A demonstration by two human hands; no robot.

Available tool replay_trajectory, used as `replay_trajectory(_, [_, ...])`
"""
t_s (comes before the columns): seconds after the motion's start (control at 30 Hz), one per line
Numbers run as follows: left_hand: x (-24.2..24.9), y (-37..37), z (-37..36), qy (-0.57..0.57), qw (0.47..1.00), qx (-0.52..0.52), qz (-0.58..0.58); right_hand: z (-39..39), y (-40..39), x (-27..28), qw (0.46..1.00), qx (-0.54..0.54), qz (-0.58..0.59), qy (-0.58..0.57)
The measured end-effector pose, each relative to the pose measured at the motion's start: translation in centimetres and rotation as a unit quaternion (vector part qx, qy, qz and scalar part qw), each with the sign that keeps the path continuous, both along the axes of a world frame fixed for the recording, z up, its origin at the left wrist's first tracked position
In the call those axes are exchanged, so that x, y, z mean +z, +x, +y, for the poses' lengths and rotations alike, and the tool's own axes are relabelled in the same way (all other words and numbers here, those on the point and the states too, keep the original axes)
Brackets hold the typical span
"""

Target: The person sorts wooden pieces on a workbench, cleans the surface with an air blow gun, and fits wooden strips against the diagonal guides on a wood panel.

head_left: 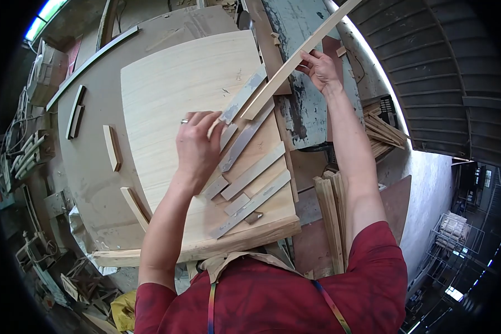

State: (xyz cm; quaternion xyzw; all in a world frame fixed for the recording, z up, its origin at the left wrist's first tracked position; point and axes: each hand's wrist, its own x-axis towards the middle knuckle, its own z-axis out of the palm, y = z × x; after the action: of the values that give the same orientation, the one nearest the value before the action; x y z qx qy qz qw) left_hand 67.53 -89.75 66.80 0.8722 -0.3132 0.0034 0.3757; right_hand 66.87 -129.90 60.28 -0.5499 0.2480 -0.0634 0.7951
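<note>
My right hand [319,69] is closed on a long, pale wooden strip [298,57], which slants from the upper right down over the plywood panel [167,100]. Over the panel, the fingers of my left hand [199,146] are pinched at the lower end of a wooden strip with a worn grey face [244,96]; the fingertips are partly hidden. Just right of it lies another grey-faced strip [247,136]. Nearer my body, more grey strips [256,171] and short offcuts [215,187] lie slanted on the panel.
A thick wooden beam [206,245] edges the bench in front of me. Loose wood pieces [111,148] lie on the brown board at left. Upright wooden strips [329,222] stand by my right arm, near a worn blue-grey surface [300,106]. A ribbed dark shutter [423,67] rises at right.
</note>
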Motion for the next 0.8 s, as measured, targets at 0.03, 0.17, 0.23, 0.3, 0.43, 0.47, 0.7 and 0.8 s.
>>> replay_trajectory(0.03, [0.0, -0.5, -1.1, 0.001, 1.000, 0.003, 0.002, 0.0, 0.3, -0.6, 1.000, 0.003, 0.002, 0.001])
replay_trajectory(0.17, [-1.0, -1.6, -5.0, 0.063, 0.996, -0.046, -0.043, 0.2, 1.1, -2.7, 1.000, 0.010, 0.016, -0.001])
replay_trajectory(0.23, [-1.7, -1.9, -6.2, 0.125, 0.988, -0.072, -0.049, 0.5, 1.0, -3.4, 0.999, 0.020, 0.024, -0.009])
replay_trajectory(0.3, [-2.2, -2.6, -6.6, 0.147, 0.986, -0.066, -0.049, 0.6, 0.6, -3.9, 0.999, 0.024, 0.029, -0.013])
replay_trajectory(0.43, [-2.7, -3.8, -7.2, 0.193, 0.979, -0.041, -0.059, 1.0, -0.1, -4.3, 0.998, 0.043, 0.042, -0.014])
replay_trajectory(0.47, [-3.0, -4.1, -7.3, 0.192, 0.979, -0.029, -0.066, 1.1, -0.2, -4.3, 0.998, 0.041, 0.042, -0.012])
replay_trajectory(0.7, [-4.5, -5.1, -7.2, 0.159, 0.983, 0.010, -0.093, 2.6, -0.3, -3.4, 0.999, 0.022, 0.033, -0.006])
replay_trajectory(0.8, [-4.8, -5.3, -7.1, 0.147, 0.984, 0.018, -0.098, 3.1, 0.8, -0.6, 0.972, 0.005, 0.184, -0.148])
